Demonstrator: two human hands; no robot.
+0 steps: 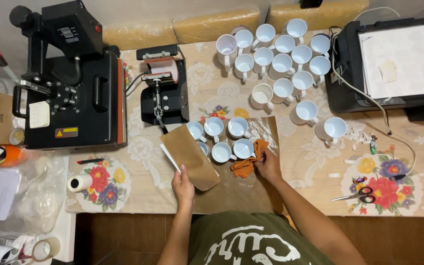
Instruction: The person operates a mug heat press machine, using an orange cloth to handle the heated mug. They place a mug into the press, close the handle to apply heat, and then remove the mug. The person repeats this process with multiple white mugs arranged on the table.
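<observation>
the left hand (182, 186) pinches the near edge of a brown paper sheet (191, 156), thumb on top, with a white sheet (169, 157) tucked under it; the paper runs from the hand toward 11 o'clock and covers part of one mug. the right hand (269, 164) is closed on an orange cloth (249, 162), which bunches out at its 9 o'clock, touching the fingers. just past both, at 12 o'clock, a small cluster of white mugs (222, 140) stands on a wide brown sheet (251, 191).

the table (315, 162) wears a cream floral cover. a larger group of white mugs (283, 59) stands at 1 o'clock, a mug press (165, 83) at 11 o'clock and a black flat heat press (69, 83) further toward 10 o'clock. a printer (393, 59) sits at 2 o'clock, scissors (357, 195) at 3 o'clock, a white roll (80, 182) at 9 o'clock.
</observation>
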